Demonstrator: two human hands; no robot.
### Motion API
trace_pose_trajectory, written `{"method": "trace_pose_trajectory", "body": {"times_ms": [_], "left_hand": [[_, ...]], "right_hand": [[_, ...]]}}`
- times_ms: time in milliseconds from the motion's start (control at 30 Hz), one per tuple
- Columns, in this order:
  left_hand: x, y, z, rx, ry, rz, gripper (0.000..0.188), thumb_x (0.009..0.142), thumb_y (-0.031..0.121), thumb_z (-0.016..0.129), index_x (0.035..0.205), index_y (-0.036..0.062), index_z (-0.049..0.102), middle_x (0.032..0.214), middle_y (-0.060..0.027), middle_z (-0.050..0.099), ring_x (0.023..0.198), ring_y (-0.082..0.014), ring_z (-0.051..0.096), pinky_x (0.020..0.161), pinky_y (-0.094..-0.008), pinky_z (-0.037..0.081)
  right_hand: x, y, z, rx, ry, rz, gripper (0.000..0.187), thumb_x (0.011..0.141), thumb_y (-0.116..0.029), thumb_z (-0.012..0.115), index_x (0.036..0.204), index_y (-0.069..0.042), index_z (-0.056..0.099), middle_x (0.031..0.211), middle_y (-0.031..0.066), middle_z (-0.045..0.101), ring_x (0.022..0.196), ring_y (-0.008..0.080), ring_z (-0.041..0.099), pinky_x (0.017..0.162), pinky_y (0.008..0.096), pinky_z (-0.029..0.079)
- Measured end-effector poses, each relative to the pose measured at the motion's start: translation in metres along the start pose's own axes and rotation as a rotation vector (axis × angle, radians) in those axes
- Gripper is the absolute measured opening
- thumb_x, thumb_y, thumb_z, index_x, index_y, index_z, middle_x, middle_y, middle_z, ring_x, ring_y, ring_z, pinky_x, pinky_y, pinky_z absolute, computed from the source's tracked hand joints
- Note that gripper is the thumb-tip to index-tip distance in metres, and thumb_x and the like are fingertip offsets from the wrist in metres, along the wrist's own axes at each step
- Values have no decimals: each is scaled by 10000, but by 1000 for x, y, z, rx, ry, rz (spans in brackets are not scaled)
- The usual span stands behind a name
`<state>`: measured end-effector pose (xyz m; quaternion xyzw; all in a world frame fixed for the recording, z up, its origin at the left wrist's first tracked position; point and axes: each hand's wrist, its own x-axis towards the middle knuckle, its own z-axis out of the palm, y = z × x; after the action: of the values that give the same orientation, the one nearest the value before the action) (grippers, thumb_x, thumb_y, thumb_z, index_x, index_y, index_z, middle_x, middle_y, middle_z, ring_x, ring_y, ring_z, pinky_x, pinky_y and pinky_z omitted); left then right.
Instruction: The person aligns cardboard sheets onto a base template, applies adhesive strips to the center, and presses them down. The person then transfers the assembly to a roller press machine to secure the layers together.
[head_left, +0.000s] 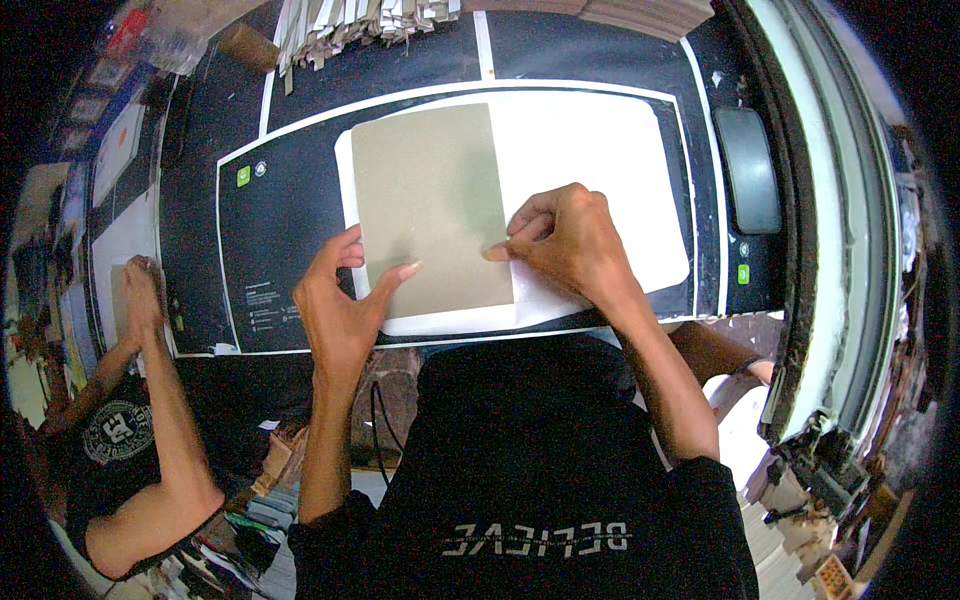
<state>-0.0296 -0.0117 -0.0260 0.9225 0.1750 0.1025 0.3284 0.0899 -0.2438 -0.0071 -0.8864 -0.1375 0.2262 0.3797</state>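
Note:
A grey-brown cardboard sheet (430, 190) lies over the left part of a larger white sheet with rounded corners (590, 140). My left hand (343, 300) is at the cardboard's lower left edge, fingers and thumb spread apart. Its thumb reaches over the cardboard while the fingertips stay by the left side. At the cardboard's right edge, my right hand (575, 245) is closed in a pinch, with the thumb tip on the cardboard's face and the other fingers curled. Whatever is under the right fingers is hidden.
Both sheets rest on a dark, white-lined table surface (280, 230). Cut strips (360, 25) pile up at the far side, beside stacked brown board (640, 12). A dark rounded object (748, 170) sits to the right, near a long metal rail (840, 200). At left, another person's hands (140, 290) work.

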Motion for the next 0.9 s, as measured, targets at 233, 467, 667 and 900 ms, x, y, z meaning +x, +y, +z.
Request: {"method": "trace_pose_trajectory", "body": {"times_ms": [233, 467, 667, 900], "left_hand": [[-5, -10, 0, 25, 40, 13, 700, 635, 263, 993, 1215, 1, 702, 1027, -138, 761, 902, -222, 705, 838, -363, 570], [39, 3, -18, 59, 170, 95, 674, 740, 346, 920, 1229, -42, 667, 1052, -220, 670, 1026, -331, 609, 894, -448, 488], [112, -29, 7, 48, 97, 20, 571, 846, 388, 831, 1158, -63, 671, 995, -179, 688, 976, -294, 643, 871, -405, 518], [133, -14, -11, -735, -185, -518, 535, 848, 399, 840, 1153, -14, 692, 1068, -143, 751, 918, -187, 709, 811, -308, 545]], "right_hand": [[2, -2, 4, -74, -7, 87, 260, 709, -193, 936, 798, -3, 782, 744, 164, 754, 676, 235, 755, 656, 354, 602], [-2, 5, 3, 19, 20, 31, 249, 733, -189, 930, 798, -3, 779, 667, 120, 731, 583, 149, 689, 566, 314, 541], [-5, 3, 6, 89, -15, 30, 260, 729, -177, 936, 828, 8, 782, 714, 125, 749, 622, 133, 693, 585, 293, 545], [-10, 3, -2, 101, -29, 67, 268, 716, -183, 947, 838, -2, 792, 689, 89, 735, 615, 114, 662, 586, 287, 545]]}}
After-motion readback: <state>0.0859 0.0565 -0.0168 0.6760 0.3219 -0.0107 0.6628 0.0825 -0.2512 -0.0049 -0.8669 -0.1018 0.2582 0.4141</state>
